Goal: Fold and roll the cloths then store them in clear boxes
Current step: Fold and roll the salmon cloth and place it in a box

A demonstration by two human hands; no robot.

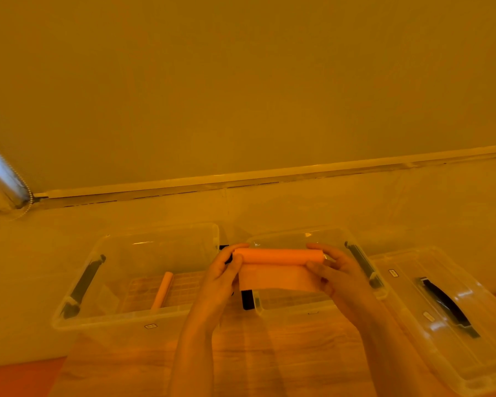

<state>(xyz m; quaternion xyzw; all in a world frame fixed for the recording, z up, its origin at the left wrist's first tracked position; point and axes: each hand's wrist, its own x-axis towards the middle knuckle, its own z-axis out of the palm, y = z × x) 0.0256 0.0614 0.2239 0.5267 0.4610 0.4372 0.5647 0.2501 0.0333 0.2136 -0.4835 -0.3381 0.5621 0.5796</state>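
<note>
Pale wood-grain bench (284,365) underneath, carrying all three containers within easy reach. On the left, a large clear plastic box (78,319) standing open, black latch on its end, so rolls can drop straight in. In the middle, a second clear open box (321,306), directly below the work, likely the next destination. Far right, a clear lid with a black handle (441,308), set aside to keep the boxes open. Held in the air above the gap between the two boxes: an orange cloth (278,265), rolled tight along its top, a flat tail hanging unrolled. Left hand (221,277) and right hand (337,272) each grasping one end, fingers (317,266) curled round the roll to keep it from loosening. Smallest: one finished pale orange roll (163,290) lying inside the left box, stored.
</note>
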